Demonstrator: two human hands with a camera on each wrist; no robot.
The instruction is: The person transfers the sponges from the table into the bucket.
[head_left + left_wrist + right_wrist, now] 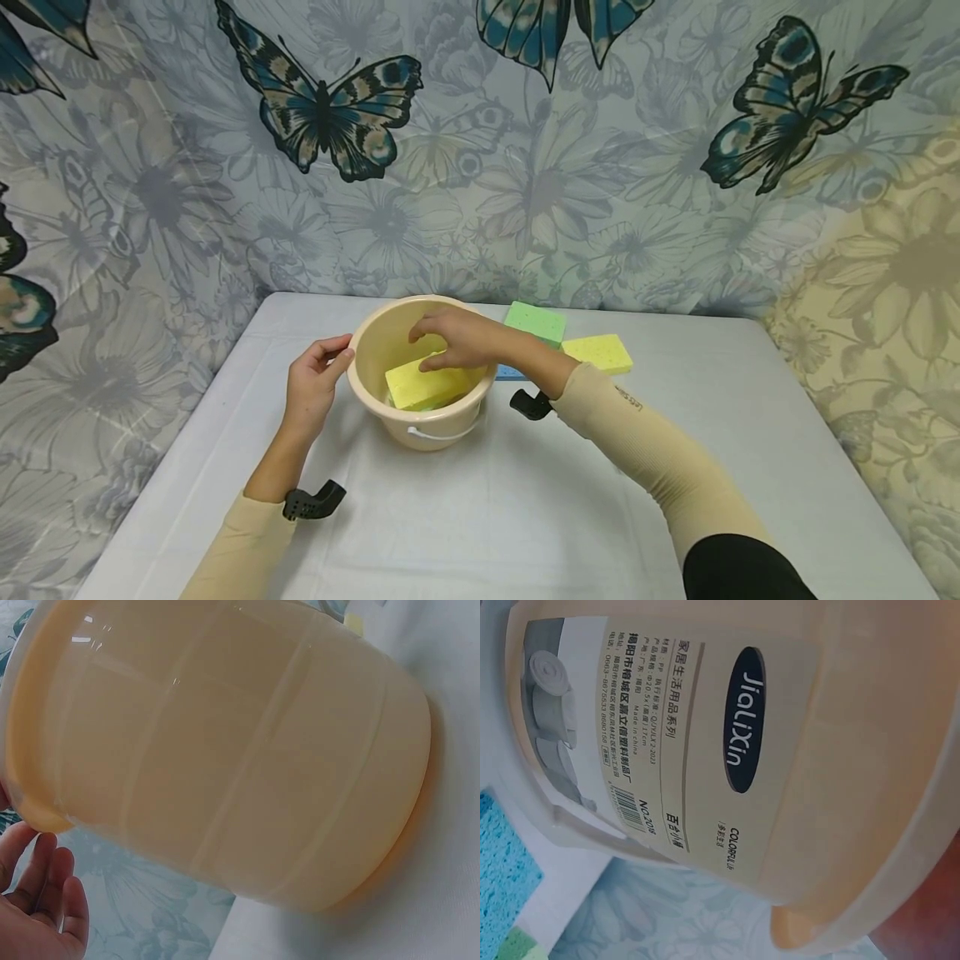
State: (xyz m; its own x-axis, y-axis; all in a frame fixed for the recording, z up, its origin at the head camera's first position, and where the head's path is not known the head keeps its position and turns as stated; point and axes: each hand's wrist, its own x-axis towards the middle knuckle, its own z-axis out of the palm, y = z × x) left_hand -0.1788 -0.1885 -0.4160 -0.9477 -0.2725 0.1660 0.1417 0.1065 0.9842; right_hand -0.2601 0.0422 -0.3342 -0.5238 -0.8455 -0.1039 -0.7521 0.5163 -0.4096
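Note:
A cream plastic bucket (420,437) stands upright on the white-covered table, its white handle (442,437) hanging down in front. My left hand (313,383) pinches the bucket's left rim between thumb and fingers. In the left wrist view, its other fingers (56,892) are loosely bent beside the bucket wall (225,750). Inside the bucket lies a yellow sponge (412,385), a greenish edge showing beneath it. My right hand (468,337) reaches in over the right rim, thumb and fingers apart above the sponge. The right wrist view shows the bucket's printed label (645,735); that hand's fingers are hidden there.
Behind and right of the bucket lie a green sponge (536,321), a yellow sponge (598,353) and a partly hidden blue sponge (510,374). The white tablecloth (570,517) spreads in front. A butterfly-patterned cloth (540,225) hangs behind the table.

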